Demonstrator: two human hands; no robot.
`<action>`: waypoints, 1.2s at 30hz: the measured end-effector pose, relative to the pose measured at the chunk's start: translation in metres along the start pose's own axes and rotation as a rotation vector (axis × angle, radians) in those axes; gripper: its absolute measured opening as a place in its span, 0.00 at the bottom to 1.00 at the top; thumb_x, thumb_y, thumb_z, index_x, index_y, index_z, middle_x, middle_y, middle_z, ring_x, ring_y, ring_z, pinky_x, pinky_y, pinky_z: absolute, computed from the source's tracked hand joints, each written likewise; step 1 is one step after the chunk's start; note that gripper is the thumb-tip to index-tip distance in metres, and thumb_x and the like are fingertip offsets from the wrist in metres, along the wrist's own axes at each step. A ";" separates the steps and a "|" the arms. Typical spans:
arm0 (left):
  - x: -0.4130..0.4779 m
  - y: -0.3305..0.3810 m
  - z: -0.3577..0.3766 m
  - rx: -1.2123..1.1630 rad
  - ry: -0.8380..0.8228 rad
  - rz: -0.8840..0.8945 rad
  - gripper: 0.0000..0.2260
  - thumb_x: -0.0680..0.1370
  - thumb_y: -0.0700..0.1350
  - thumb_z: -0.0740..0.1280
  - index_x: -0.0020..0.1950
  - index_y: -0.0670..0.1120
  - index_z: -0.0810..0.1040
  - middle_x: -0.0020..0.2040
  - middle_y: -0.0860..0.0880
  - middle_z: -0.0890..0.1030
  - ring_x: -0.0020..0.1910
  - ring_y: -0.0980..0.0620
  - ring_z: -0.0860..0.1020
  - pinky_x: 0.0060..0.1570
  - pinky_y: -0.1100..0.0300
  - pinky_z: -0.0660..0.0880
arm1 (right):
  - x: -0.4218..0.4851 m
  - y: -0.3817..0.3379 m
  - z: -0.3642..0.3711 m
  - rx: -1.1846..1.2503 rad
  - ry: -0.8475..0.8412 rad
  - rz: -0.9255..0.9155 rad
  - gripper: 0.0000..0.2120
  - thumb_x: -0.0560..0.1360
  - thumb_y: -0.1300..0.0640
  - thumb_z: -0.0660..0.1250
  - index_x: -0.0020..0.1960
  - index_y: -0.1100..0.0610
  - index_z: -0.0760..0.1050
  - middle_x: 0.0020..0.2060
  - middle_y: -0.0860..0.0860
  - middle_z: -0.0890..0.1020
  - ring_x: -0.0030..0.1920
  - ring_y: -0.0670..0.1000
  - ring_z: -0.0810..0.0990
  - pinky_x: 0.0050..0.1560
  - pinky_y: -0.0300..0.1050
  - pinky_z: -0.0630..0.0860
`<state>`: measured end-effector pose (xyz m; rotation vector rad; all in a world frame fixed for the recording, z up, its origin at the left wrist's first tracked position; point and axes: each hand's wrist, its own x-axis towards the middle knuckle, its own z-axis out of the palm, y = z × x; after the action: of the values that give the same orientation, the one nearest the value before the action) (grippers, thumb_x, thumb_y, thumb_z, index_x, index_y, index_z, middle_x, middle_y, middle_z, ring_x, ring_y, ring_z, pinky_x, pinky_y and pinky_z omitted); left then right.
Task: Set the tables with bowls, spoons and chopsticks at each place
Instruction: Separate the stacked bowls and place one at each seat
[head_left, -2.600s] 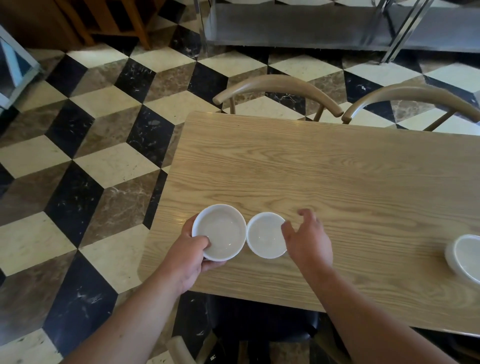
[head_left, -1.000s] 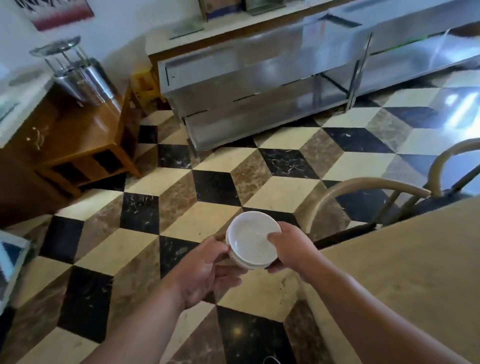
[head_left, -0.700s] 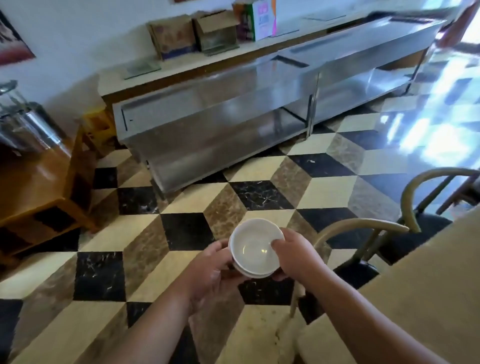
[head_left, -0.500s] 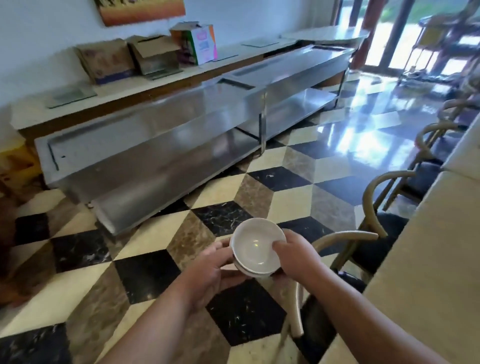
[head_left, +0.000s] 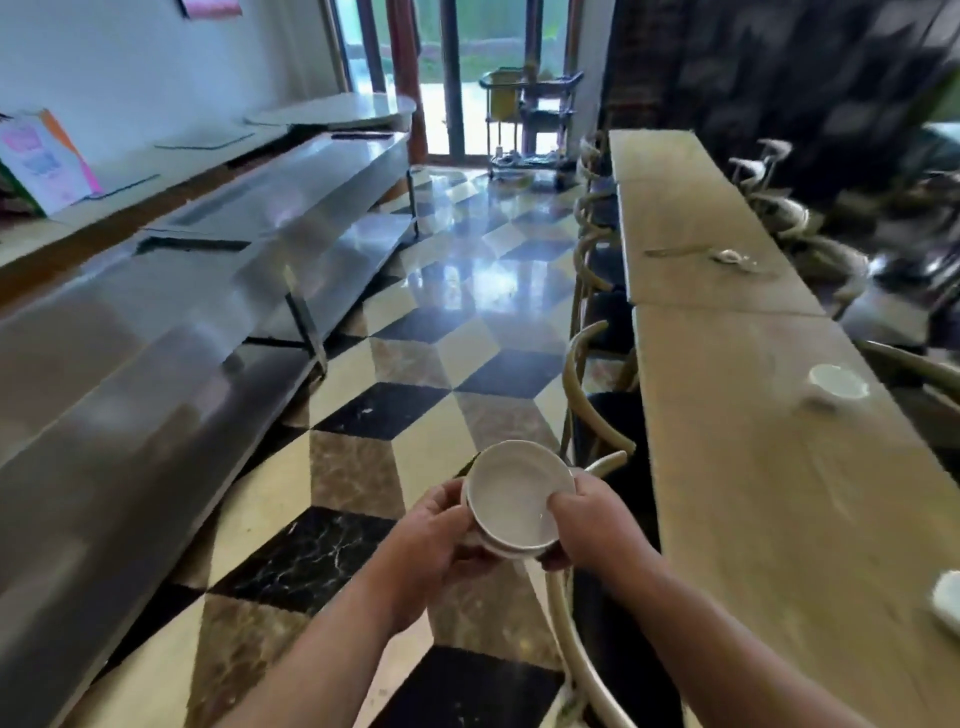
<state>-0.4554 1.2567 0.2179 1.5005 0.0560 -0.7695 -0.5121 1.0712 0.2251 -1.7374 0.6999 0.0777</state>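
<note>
Two stacked white bowls are carried in front of me over the floor. My left hand grips the stack's left side and my right hand grips its right rim, thumb over the edge. To the right runs a row of long wooden tables. One white bowl stands on the near table's far side, and another white bowl shows at the right edge. Chopsticks and a spoon lie on the table further down; the view is blurred.
Curved wooden chairs line the tables' left side, close to my hands. Stainless steel counters run along the left. A chequered tile aisle lies between them, leading to a trolley by glass doors.
I picked up both bowls from the table, stacked them and turned to the right. The view swung from the counters to looking down the aisle along the tables.
</note>
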 end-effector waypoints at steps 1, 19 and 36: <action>0.012 0.007 0.000 0.013 -0.026 -0.009 0.11 0.85 0.42 0.67 0.67 0.50 0.77 0.60 0.40 0.86 0.55 0.40 0.88 0.49 0.49 0.86 | 0.010 -0.002 -0.001 0.032 0.018 0.022 0.12 0.81 0.63 0.59 0.58 0.53 0.76 0.49 0.60 0.82 0.44 0.61 0.84 0.36 0.51 0.84; 0.302 0.150 0.093 0.382 -0.259 -0.131 0.14 0.85 0.47 0.69 0.71 0.51 0.76 0.60 0.43 0.85 0.51 0.43 0.88 0.39 0.56 0.85 | 0.237 -0.035 -0.101 0.179 0.258 0.116 0.09 0.82 0.54 0.61 0.56 0.49 0.79 0.48 0.57 0.84 0.45 0.60 0.86 0.36 0.50 0.84; 0.408 0.157 0.227 0.664 -0.945 -0.262 0.18 0.84 0.35 0.65 0.73 0.49 0.73 0.59 0.36 0.84 0.50 0.37 0.89 0.61 0.36 0.83 | 0.203 -0.024 -0.136 0.332 1.017 0.479 0.12 0.81 0.60 0.61 0.61 0.56 0.79 0.47 0.57 0.84 0.33 0.54 0.83 0.28 0.45 0.79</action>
<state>-0.1615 0.8626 0.1823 1.5940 -0.7913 -1.7636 -0.3763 0.8681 0.2037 -1.1764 1.7458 -0.6013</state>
